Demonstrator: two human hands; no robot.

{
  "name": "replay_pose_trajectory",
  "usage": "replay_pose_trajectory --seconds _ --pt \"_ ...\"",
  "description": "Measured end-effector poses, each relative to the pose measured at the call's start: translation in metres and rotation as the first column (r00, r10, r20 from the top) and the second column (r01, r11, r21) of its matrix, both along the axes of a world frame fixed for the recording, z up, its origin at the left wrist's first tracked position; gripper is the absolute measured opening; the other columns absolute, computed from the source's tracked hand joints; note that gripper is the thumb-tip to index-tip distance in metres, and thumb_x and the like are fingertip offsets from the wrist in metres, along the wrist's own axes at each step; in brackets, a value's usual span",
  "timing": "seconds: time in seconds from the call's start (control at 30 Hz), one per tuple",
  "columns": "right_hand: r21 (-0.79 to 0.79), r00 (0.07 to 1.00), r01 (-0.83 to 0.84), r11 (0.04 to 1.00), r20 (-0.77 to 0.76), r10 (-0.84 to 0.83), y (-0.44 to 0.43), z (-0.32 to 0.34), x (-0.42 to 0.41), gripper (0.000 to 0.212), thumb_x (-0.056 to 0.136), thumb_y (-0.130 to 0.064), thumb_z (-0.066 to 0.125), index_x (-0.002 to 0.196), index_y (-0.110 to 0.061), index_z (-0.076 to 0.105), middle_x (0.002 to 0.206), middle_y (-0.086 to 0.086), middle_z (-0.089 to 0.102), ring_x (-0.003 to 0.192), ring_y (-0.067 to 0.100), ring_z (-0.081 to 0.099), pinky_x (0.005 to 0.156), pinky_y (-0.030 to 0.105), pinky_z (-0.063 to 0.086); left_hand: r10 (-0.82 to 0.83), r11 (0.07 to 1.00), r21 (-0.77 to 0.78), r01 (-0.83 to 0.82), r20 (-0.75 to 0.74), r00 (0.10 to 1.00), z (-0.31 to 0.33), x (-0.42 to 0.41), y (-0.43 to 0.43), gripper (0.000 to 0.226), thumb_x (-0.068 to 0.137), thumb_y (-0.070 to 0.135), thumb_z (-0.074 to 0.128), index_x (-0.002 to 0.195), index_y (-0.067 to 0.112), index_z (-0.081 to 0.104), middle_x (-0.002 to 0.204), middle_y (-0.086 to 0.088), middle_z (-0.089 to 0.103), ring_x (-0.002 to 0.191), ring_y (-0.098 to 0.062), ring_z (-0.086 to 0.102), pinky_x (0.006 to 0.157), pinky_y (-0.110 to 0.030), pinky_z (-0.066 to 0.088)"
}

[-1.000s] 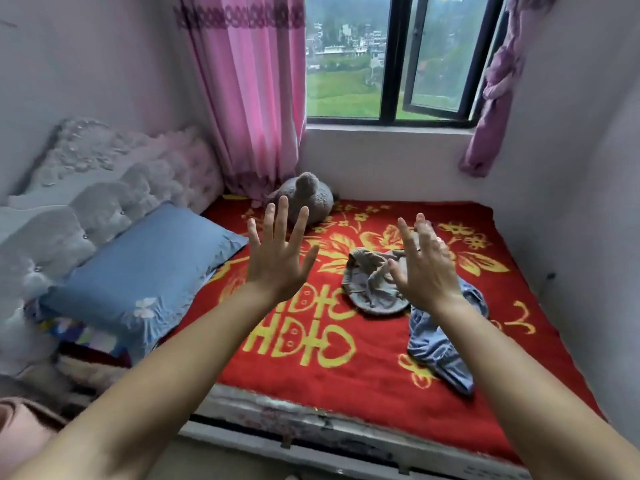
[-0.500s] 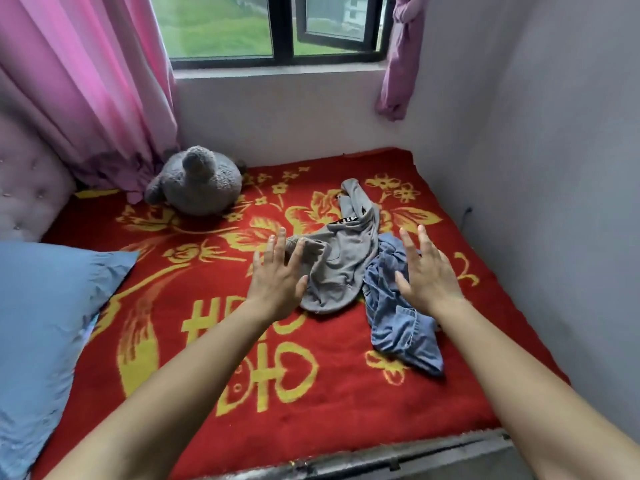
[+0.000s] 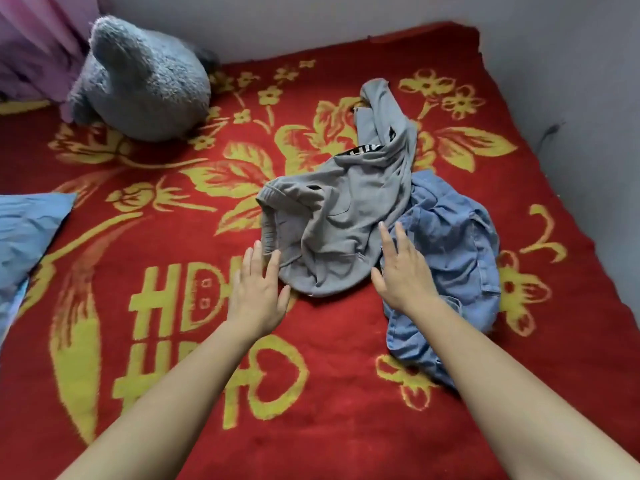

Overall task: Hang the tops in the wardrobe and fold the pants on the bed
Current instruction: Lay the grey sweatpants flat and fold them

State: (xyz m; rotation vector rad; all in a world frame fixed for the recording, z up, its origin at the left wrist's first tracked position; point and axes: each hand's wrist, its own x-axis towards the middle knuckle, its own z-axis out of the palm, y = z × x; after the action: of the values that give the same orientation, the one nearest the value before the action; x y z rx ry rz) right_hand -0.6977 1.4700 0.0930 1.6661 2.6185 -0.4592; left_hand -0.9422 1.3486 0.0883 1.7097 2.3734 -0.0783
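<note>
**Bed: two garments, two hands**

Grey garment (image 3: 339, 216), crumpled, at centre frame on the red blanket (image 3: 207, 341). Denim garment (image 3: 450, 244) to its right, partly beneath. Your left hand (image 3: 258, 289), fingers straight and together, was at the grey edge. Your right hand (image 3: 403, 271), fingers straight, lay where both garments met. Plush toy (image 3: 142, 81) at upper left.

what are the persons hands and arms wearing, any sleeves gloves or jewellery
Nothing is worn that shows. The left hand and right hand have no gloves, and no rings can be seen on them. The left forearm and right forearm are uncovered all the way to the frame edge: no sleeves, watch or bracelet in view.
</note>
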Motion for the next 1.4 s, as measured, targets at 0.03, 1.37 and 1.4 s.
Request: replay_pose_trajectory --seconds 0.03,1.37,1.4 --pt "-0.018 1.0 -0.016 1.0 0.0 0.016 0.005 -0.026 -0.006 0.088 0.092 -0.031 0.056 0.158 -0.017 0.0 0.163 0.02 0.003 0.148 0.035 0.021 0.113 0.044 0.032 0.019 1.0 -0.011 -0.019 0.009 1.0 -0.023 -0.003 0.005 0.073 0.096 0.046 0.044 0.155 0.017 0.013 0.162 -0.013 -0.004 0.149 -0.032 0.001 0.115 -0.049 0.024" --pt "0.17 0.843 -0.534 0.828 0.034 0.536 -0.087 -0.137 -0.284 0.067 0.093 -0.045 0.041 0.154 -0.021 0.028 0.16 0.013 0.024 0.146 0.031 0.025 0.115 0.041 0.026 0.581 0.814 -0.111 -0.571 0.124 0.805 -0.199 -0.05 -0.188 0.069 0.091 0.066 0.018 0.106 0.006 0.049 0.083 -0.026 0.066 0.081 -0.043 0.061 0.074 -0.045 0.04" --pt "0.16 0.798 -0.603 0.781 0.118 0.592 -0.09 -0.14 -0.3 0.071 0.094 -0.038 0.044 0.157 -0.022 0.017 0.163 0.014 0.014 0.151 0.032 0.013 0.119 0.044 0.019 0.573 0.819 -0.112 -0.562 0.118 0.811 -0.201 -0.048 -0.191 0.076 0.088 0.072 0.017 0.109 0.005 0.047 0.085 -0.025 0.066 0.082 -0.042 0.061 0.075 -0.045 0.04"
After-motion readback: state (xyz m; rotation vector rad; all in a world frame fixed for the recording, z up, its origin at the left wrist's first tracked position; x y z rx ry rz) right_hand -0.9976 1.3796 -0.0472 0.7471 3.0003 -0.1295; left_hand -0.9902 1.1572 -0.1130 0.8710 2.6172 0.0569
